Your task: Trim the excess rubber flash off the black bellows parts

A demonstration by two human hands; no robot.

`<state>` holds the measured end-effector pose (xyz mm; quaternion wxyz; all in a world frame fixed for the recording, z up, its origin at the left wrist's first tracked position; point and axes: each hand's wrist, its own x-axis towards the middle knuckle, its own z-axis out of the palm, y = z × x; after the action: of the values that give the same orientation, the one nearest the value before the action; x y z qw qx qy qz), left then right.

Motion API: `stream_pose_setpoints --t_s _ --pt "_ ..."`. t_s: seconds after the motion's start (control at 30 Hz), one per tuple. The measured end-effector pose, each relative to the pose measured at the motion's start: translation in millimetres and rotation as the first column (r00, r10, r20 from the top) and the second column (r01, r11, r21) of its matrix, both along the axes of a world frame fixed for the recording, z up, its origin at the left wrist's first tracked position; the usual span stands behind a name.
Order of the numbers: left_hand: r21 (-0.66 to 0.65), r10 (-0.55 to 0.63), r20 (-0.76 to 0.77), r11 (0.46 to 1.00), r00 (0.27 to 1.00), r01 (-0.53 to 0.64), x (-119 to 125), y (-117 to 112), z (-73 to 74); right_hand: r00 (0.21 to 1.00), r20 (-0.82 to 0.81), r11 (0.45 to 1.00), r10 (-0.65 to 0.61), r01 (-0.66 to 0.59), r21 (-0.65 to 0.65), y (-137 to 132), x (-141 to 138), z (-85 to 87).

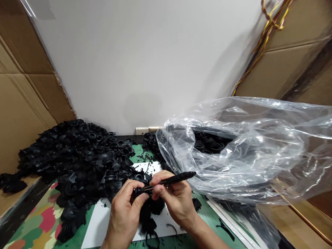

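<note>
My left hand (124, 212) pinches a small black rubber bellows part (140, 191) between thumb and fingers. My right hand (173, 197) grips a black pen-shaped tool (176, 179) with a thin metal tip, and that tip touches the part. Just beyond my hands lies a large heap of similar black rubber parts (83, 162). Black rubber scraps (149, 221) lie under my hands on a white board (101, 221). A clear plastic bag (246, 148) to the right holds more black parts (207, 143).
A green patterned mat (33, 221) lies under the board and heap. Cardboard sheets (23, 103) line the left side and another (285, 62) the right. A white wall (135, 62) stands behind, with yellow-brown cables (267, 34) hanging at upper right.
</note>
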<state>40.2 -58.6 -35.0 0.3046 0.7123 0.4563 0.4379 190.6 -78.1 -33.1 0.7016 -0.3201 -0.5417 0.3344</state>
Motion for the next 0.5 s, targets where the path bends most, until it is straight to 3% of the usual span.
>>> stream_pose_setpoints --t_s 0.13,0.3,0.4,0.5 --pt "-0.005 -0.013 -0.036 1.0 0.999 0.013 -1 -1 -1.9 0.97 0.199 0.983 -0.14 0.112 0.146 -5 -2 5.5" --pt "0.016 -0.063 -0.039 0.998 0.997 0.063 2 -5 -2.1 0.78 0.501 0.896 -0.376 0.167 0.412 -3 7 10.2" --pt "0.032 -0.033 -0.046 0.999 0.998 0.035 4 -6 -2.3 0.732 0.432 0.833 -0.527 0.343 0.435 6 18 7.5" --pt "0.025 0.019 -0.043 1.0 0.999 -0.018 3 -5 -2.9 0.822 0.29 0.858 -0.491 0.397 0.327 13 24 2.4"
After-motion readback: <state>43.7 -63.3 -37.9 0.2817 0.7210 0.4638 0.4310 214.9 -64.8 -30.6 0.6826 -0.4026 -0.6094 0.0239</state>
